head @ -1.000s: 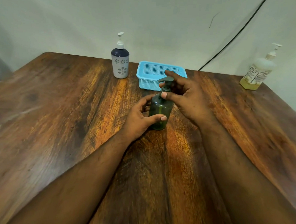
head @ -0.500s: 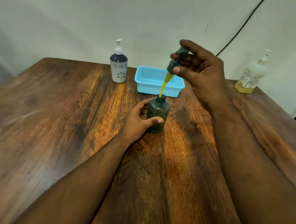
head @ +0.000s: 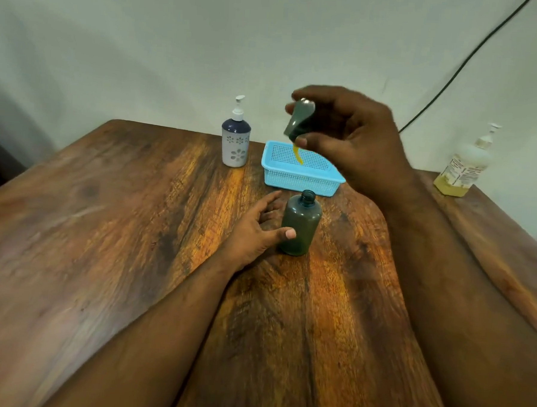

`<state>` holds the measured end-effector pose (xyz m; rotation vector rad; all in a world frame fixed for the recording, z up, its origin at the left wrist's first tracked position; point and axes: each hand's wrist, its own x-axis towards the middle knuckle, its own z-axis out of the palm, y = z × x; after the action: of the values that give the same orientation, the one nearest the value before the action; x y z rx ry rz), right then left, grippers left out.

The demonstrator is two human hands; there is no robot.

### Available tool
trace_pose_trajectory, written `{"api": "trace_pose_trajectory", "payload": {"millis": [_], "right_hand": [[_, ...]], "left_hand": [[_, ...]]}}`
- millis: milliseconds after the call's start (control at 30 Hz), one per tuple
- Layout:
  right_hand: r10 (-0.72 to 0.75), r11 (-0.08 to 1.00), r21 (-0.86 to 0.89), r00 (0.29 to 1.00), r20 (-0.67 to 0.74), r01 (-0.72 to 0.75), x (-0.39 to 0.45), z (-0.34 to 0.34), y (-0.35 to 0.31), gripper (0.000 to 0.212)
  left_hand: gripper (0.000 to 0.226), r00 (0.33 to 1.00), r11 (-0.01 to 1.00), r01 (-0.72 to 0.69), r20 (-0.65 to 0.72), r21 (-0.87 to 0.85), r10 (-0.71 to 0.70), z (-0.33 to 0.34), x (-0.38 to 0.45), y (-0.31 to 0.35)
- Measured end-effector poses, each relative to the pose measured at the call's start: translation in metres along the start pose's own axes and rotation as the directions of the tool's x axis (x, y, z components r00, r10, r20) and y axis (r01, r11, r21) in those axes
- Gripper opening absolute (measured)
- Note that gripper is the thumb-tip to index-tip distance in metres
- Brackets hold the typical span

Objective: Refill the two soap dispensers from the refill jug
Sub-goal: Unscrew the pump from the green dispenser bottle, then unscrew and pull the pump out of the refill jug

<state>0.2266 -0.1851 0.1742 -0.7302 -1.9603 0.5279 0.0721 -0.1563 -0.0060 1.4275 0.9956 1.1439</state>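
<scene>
**Pump lifted clear of the open green dispenser**

Head view: the right hand (head: 354,142) is raised above the table, fingers and thumb curled round the dark green pump head (head: 299,119), whose yellow dip tube (head: 297,155) hangs free in front of the blue perforated basket (head: 303,174). The pump is blurred, so finer detail cannot be told. Below it the dark green dispenser bottle (head: 300,226) stands upright on the wooden table (head: 104,226), its neck open. The left hand (head: 256,230) rests beside the bottle, fingers loosely spread, the thumb touching the bottle's front; the fingers do not close round it.

At the far edge, left of the basket, stands the white dispenser (head: 235,142) with a navy shoulder, flower pattern and white pump in place. Well apart at the far right corner is the refill bottle (head: 462,170), pump-topped, with yellow liquid low inside; its label carries print too small to read. A black cable (head: 461,67) runs down the wall
</scene>
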Motion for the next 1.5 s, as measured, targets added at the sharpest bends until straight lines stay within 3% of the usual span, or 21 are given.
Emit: {"api": "trace_pose_trajectory", "payload": {"millis": [67, 133, 233, 300, 433, 533, 767, 1067, 1167, 1300, 1400, 1500], "right_hand": [[-0.014, 0.996, -0.090, 0.995, 0.095, 0.023, -0.001, 0.014, 0.008, 0.043], [-0.028, 0.966, -0.246, 0.982, 0.186, 0.074, -0.006, 0.032, 0.022, 0.039], [-0.056, 0.894, -0.397, 0.931, 0.361, 0.207, -0.015, 0.062, 0.046, 0.030], [-0.015, 0.842, -0.453, 0.853, 0.522, 0.292, -0.020, 0.081, 0.061, 0.021], [0.118, 0.674, -0.526, 0.627, 0.770, 0.519, -0.025, 0.110, 0.088, 0.025], [0.208, 0.626, -0.521, 0.519, 0.829, 0.581, -0.020, 0.118, 0.092, 0.019], [0.279, 0.608, -0.546, 0.488, 0.827, 0.577, -0.021, 0.126, 0.099, 0.019], [0.269, 0.614, -0.580, 0.549, 0.791, 0.535, -0.023, 0.116, 0.088, 0.030], [0.254, 0.638, -0.628, 0.647, 0.719, 0.447, -0.015, 0.095, 0.068, 0.044], [0.198, 0.670, -0.682, 0.814, 0.546, 0.294, -0.003, 0.043, 0.039, 0.048], [0.228, 0.684, -0.710, 0.876, 0.425, 0.167, 0.000, -0.011, 0.029, 0.046], [0.313, 0.649, -0.760, 0.908, 0.279, 0.010, -0.008, -0.065, 0.039, 0.040]], "left_hand": [[0.089, 0.995, 1.000, -0.005, -0.095, 0.021, 0.007, -0.024, -0.005, 0.001], [0.071, 0.976, 0.998, -0.021, -0.214, 0.061, 0.033, -0.056, -0.009, -0.001], [0.058, 0.939, 0.978, 0.013, -0.337, 0.209, 0.060, -0.102, -0.012, -0.008], [0.055, 0.927, 0.957, 0.048, -0.371, 0.284, 0.064, -0.117, -0.016, -0.013], [0.047, 0.926, 0.919, 0.048, -0.363, 0.392, 0.106, -0.116, -0.021, -0.017], [0.043, 0.927, 0.874, 0.040, -0.344, 0.484, 0.148, -0.113, -0.018, -0.018], [0.034, 0.918, 0.808, 0.047, -0.345, 0.588, 0.198, -0.114, -0.015, -0.025], [0.028, 0.917, 0.699, 0.100, -0.338, 0.708, 0.211, -0.101, -0.009, -0.015], [0.032, 0.902, 0.702, 0.107, -0.366, 0.704, 0.230, -0.086, 0.001, 0.008], [0.031, 0.867, 0.738, -0.023, -0.354, 0.675, 0.350, -0.064, 0.025, 0.053], [0.028, 0.844, 0.770, -0.162, -0.317, 0.618, 0.432, -0.030, 0.045, 0.095], [0.031, 0.853, 0.733, -0.253, -0.211, 0.632, 0.477, 0.017, 0.069, 0.126]]}}
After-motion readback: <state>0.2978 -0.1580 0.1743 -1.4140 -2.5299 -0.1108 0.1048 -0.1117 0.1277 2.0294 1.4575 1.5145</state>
